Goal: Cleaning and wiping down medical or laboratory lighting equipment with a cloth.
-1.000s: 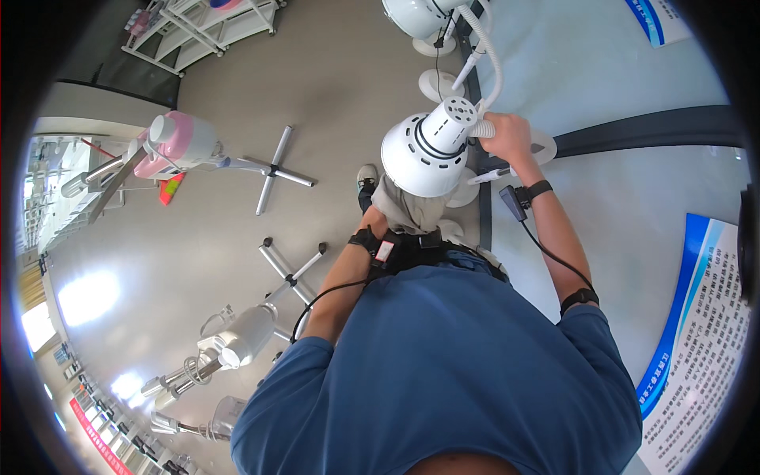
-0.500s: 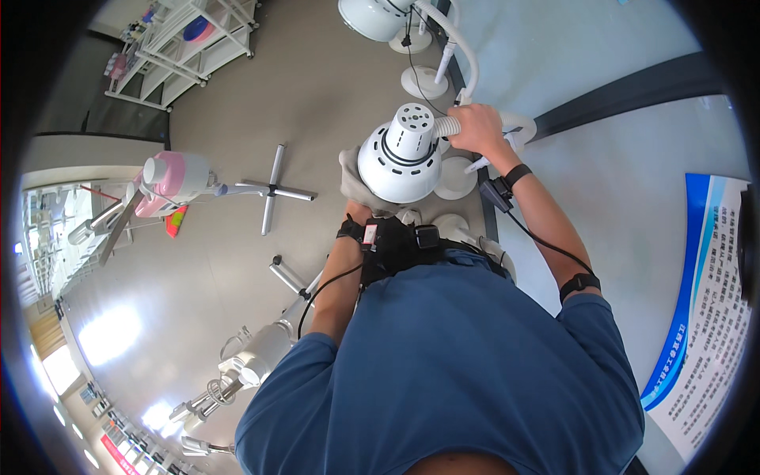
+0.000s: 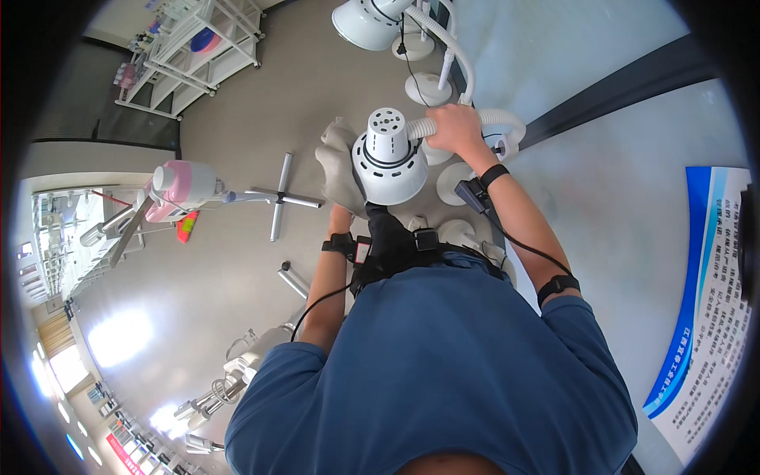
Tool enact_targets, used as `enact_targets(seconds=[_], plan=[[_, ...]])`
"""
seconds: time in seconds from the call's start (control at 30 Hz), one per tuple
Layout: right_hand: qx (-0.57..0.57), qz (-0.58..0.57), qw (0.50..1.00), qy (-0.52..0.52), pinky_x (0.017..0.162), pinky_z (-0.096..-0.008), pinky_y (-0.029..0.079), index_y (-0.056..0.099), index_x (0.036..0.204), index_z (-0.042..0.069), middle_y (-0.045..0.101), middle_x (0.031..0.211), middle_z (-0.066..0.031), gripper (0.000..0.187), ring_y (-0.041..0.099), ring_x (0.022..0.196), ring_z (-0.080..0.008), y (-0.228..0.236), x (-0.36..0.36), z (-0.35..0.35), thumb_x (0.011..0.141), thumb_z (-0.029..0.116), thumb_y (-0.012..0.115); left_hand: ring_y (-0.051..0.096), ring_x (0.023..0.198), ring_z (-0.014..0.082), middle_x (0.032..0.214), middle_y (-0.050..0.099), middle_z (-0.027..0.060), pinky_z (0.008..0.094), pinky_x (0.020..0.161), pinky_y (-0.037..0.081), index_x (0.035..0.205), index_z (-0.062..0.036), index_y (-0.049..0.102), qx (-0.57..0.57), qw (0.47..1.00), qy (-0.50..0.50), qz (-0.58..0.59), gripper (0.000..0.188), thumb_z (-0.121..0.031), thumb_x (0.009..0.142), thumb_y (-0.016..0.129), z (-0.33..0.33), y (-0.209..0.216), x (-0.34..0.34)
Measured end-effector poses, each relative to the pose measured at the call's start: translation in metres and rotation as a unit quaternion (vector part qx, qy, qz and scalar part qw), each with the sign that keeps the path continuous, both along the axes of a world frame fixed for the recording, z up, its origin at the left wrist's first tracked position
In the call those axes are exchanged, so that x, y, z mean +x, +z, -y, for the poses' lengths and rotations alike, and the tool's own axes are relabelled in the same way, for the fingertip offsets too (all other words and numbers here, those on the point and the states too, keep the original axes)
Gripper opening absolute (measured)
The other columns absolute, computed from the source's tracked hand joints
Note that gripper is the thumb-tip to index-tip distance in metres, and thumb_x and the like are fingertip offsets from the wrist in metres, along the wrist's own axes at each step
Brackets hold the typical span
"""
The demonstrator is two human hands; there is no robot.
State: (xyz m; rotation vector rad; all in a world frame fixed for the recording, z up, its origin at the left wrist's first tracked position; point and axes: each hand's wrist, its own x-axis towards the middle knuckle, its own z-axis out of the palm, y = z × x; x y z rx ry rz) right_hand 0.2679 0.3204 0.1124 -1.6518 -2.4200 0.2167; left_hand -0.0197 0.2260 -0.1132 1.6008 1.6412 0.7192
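Observation:
In front of me hangs a white lamp head (image 3: 389, 170) with a vented, dome-shaped shade. My right hand (image 3: 456, 128) is closed round its ribbed white flexible neck (image 3: 421, 128), just behind the shade. A crumpled grey cloth (image 3: 339, 168) lies against the shade's left side. My left hand (image 3: 341, 216) holds this cloth from below, its fingers mostly hidden by the folds. Black bands with small devices circle both my wrists.
Another white lamp (image 3: 368, 24) stands beyond, among several round white bases along the wall. A pink-and-white machine (image 3: 186, 190) is at left, near a cross-shaped metal stand foot (image 3: 279, 196). A white shelf cart (image 3: 198, 59) stands far left; a printed poster (image 3: 704, 317) hangs at right.
The cloth has slid further out to the shade's left, with my left hand moving left too. The lamp head and my right hand sit slightly further left in view.

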Motion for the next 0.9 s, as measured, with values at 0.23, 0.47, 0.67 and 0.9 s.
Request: enact_targets(seconds=[0.23, 0.47, 0.67, 0.9], plan=[[0.022, -0.026, 0.999, -0.01, 0.065, -0.0405, 0.05, 0.065, 0.071, 0.009, 0.063, 0.066, -0.0118, 0.024, 0.063, 0.067, -0.031, 0.005, -0.007, 0.004, 0.051, 0.021, 0.065, 0.046, 0.115, 0.023, 0.123, 0.051, 0.0086, 0.0332, 0.098, 0.037, 0.133, -0.007, 0.039, 0.052, 0.997, 0.062, -0.017, 0.053, -0.023, 0.086, 0.058, -0.007, 0.064, 0.031], [0.141, -0.072, 0.987, -0.028, 0.077, -0.0329, 0.039, 0.062, 0.076, 0.012, 0.061, 0.08, -0.0016, 0.03, 0.057, 0.083, -0.0202, -0.006, 0.012, 0.022, 0.048, 0.02, 0.068, 0.052, 0.106, 0.0246, 0.114, 0.055, 0.012, 0.036, 0.09, 0.041, 0.121, -0.0048, 0.05, 0.261, 0.961, 0.089, -0.011, 0.038, -0.021, 0.087, 0.055, -0.027, 0.096, 0.065], [0.077, -0.071, 0.994, -0.038, 0.086, -0.034, 0.038, 0.065, 0.079, 0.011, 0.062, 0.084, -0.0024, 0.034, 0.056, 0.088, -0.0203, -0.006, 0.017, 0.038, 0.048, 0.023, 0.07, 0.056, 0.096, 0.0244, 0.099, 0.06, 0.0117, 0.0357, 0.085, 0.043, 0.113, -0.0043, 0.057, 0.041, 0.977, 0.181, 0.104, 0.032, -0.022, 0.087, 0.055, -0.051, 0.15, 0.066], [0.188, -0.173, 0.965, 0.064, 0.081, -0.0343, 0.038, 0.062, 0.08, 0.011, 0.058, 0.086, -0.0006, 0.025, 0.053, 0.088, -0.0203, -0.005, 0.028, 0.044, 0.056, 0.016, 0.068, 0.061, 0.081, 0.025, 0.077, 0.064, 0.0121, 0.0368, 0.078, 0.045, 0.097, -0.0025, 0.063, 0.008, 0.978, 0.203, 0.053, 0.024, -0.022, 0.086, 0.055, -0.055, 0.189, 0.073]])
